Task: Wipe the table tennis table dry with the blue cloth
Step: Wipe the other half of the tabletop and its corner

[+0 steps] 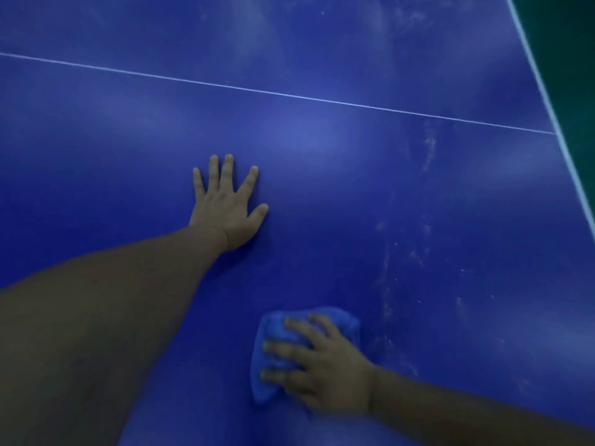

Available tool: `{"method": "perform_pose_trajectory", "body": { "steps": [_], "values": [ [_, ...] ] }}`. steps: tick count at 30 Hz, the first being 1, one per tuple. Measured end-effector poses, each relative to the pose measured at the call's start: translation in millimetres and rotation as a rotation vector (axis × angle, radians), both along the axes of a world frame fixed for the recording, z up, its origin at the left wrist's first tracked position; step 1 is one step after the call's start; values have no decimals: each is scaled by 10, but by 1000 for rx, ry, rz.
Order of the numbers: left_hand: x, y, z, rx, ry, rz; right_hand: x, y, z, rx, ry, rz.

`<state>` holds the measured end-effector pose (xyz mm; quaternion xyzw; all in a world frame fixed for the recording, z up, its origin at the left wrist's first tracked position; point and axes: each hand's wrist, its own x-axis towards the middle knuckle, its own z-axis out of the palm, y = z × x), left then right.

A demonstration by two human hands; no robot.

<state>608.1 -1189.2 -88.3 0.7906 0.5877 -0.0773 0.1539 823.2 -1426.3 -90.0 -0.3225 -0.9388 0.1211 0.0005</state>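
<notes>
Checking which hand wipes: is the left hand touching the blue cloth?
Apart. The head view shows the left hand flat on the table, with bare surface between it and the blue cloth.

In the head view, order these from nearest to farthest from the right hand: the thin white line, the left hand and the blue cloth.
1. blue cloth, directly under the right hand.
2. left hand, flat on the table, farther out and to the left.
3. thin white line, farthest, crossing the table beyond both hands.

Sports hall — blue table tennis table [322,140], white lines, green floor [573,33]
</notes>
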Motion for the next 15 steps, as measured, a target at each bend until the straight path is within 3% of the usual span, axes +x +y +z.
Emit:
{"method": "perform_pose_trajectory", "body": {
  "steps": [2,4,9,12,15],
  "values": [
    [-58,-62,56,-30,11,-94,101,-67,-1,7,-12,134],
    [-149,-309,109,10,-24,-159,160,332,-102,157,-23,97],
    [-322,-1439,89,104,-222,-188,-78,1221,-9,109,-23,-823],
    [-487,-2035,34,143,-273,-191,-552,633,17,166,-20,-893],
    [-676,-2509,-2,122,-274,-160,-1057,-689,-4,65,15,-745]
  ]
}}
